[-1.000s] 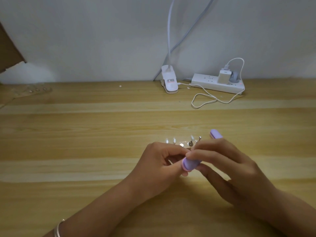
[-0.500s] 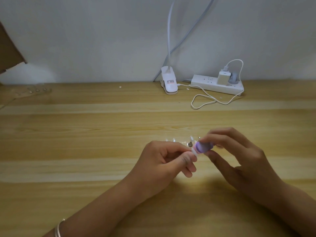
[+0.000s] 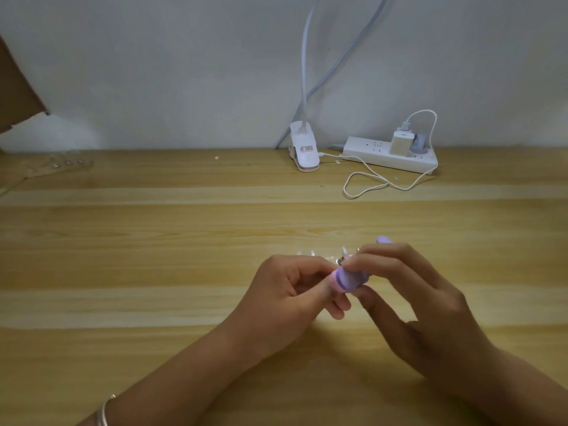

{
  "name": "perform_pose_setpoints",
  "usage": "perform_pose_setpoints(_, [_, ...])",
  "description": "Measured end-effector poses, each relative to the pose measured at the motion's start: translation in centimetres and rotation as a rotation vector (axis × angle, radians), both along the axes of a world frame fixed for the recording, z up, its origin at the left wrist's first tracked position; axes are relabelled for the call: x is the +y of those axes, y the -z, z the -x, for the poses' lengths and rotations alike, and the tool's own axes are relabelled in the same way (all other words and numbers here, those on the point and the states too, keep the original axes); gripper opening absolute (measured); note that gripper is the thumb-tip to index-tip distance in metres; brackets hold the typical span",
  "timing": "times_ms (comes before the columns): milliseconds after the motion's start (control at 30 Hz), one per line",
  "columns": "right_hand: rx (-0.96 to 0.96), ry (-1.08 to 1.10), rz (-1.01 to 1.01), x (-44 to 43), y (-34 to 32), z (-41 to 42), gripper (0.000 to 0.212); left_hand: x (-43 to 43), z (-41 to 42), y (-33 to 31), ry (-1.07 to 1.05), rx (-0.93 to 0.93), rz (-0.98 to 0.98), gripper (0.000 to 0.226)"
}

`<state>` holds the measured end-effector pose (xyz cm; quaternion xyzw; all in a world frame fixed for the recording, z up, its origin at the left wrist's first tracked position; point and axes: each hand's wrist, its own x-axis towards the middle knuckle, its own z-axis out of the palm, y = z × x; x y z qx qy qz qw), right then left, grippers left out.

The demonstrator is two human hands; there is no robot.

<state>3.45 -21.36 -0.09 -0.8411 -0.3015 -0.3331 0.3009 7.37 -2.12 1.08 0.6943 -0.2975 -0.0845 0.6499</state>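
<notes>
A small purple cylindrical tool [image 3: 442, 279] sits between my two hands above the wooden table [image 3: 153, 256]. My right hand [image 3: 408, 299] pinches the purple body with thumb and fingers. My left hand [image 3: 295, 293] has its fingers curled, and its fingertips meet the tool's glowing front end; what they pinch there is hidden. Just behind the hands lies a clear packet of several small metal bits [image 3: 325, 255]. A purple cap [image 3: 383, 240] shows behind my right fingers.
A white clip lamp base [image 3: 304, 152] and a white power strip [image 3: 390, 156] with a charger and looped cable [image 3: 368, 182] sit at the back by the wall. A clear plastic packet [image 3: 58, 164] lies far left, below a cardboard piece [image 3: 15, 93].
My right hand lifted the purple tool back and up away from the left hand, then brought it forward again against my left fingertips. The front end now glows pink.
</notes>
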Motion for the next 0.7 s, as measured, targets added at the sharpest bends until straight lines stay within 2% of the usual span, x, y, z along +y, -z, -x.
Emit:
perform_pose_setpoints(100, [0.007, 0.035, -0.004, -0.9, -0.4, -0.5, 0.022, -0.1, 0.0, 0.2, -0.015, 0.003, -0.006, 0.016])
perform_pose_setpoints(267, [-0.040, -0.057, 0.027, 0.3, 0.3, 0.3, 0.022, 0.1, -0.2, 0.1, -0.018, -0.009, -0.013, 0.017])
perform_pose_setpoints(400, [-0.029, -0.013, 0.005, -1.1, -0.5, -0.4, 0.019, 0.0, -0.2, 0.2, -0.032, 0.027, -0.011, 0.017])
perform_pose_setpoints(567, [-0.060, -0.107, 0.044, 0.4, 0.3, 0.4, 0.023, 0.0, -0.1, 0.1, -0.041, 0.002, -0.014, 0.019])
perform_pose_setpoints(700, [-0.052, -0.044, 0.022, -1.0, -0.3, -0.2, 0.024, 0.0, -0.1, 0.2, -0.037, 0.011, -0.022, 0.017])
